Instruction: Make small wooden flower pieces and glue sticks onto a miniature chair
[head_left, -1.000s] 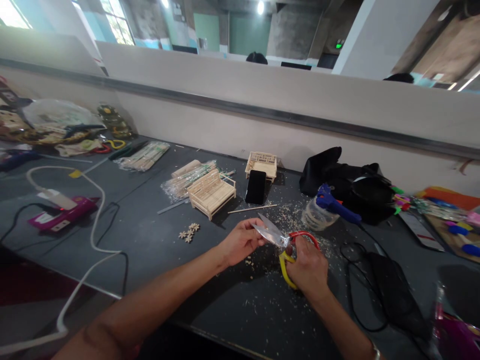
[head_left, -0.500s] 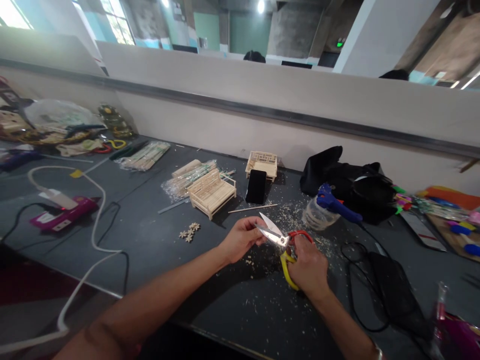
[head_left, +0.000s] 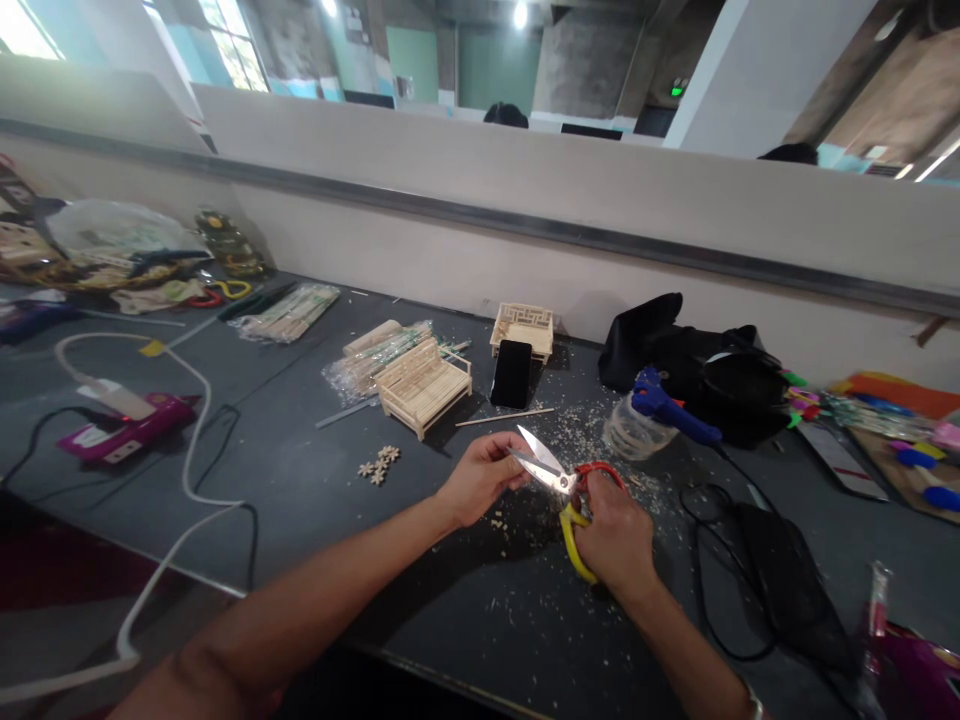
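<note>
My right hand [head_left: 615, 535] grips scissors [head_left: 559, 480] by their red and yellow handles, blades slightly apart and pointing left. My left hand [head_left: 480, 478] pinches something small at the blade tips; the piece is too small to make out. Both hands hover over the dark table [head_left: 300, 490], above a scatter of wood chips [head_left: 525, 530]. A small wooden stick bench [head_left: 424, 385] stands just behind, with tiny wooden flower shapes [head_left: 379, 464] to the left of my left hand.
A black phone [head_left: 511, 373] leans on a small stick frame [head_left: 523, 328]. A blue glue gun [head_left: 671, 410] rests on a clear container beside a black bag [head_left: 697, 360]. Stick packs [head_left: 375, 355], a pink device [head_left: 124, 432] with white cable, and black cables [head_left: 757, 570] lie around.
The scissor blades have closed from wide apart to slightly apart, and the handles came closer together. My hands stay in nearly the same place.
</note>
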